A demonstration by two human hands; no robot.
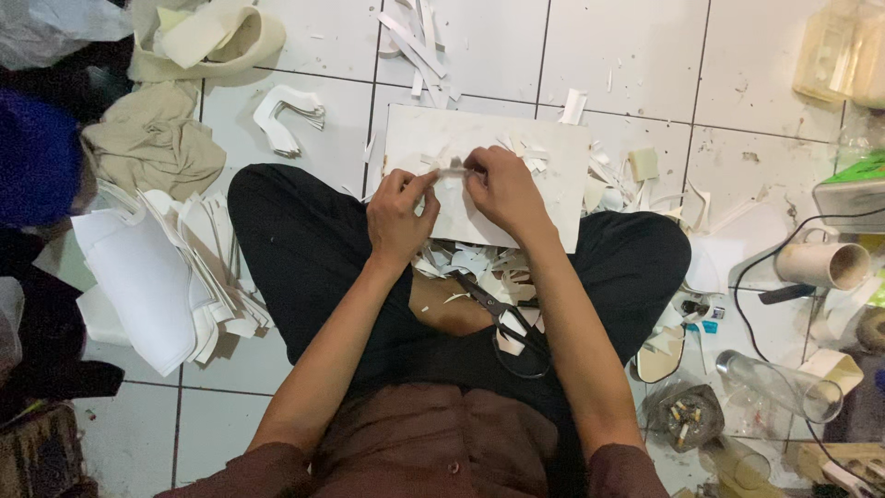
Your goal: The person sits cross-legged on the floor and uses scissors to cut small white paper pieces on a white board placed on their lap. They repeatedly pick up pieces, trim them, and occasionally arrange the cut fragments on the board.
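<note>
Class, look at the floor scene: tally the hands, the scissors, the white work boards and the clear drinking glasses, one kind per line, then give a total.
Hands: 2, left hand and right hand
Scissors: 1
White work board: 1
Clear glass: 1
Total: 5

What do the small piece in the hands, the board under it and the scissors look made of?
Small white strip, pinched by left hand and right hand: thin, matte, probably paper or foam sheet. Board: flat, stiff, off-white, likely cardboard. Scissors: dark, seemingly metal blades, black handles.
</note>
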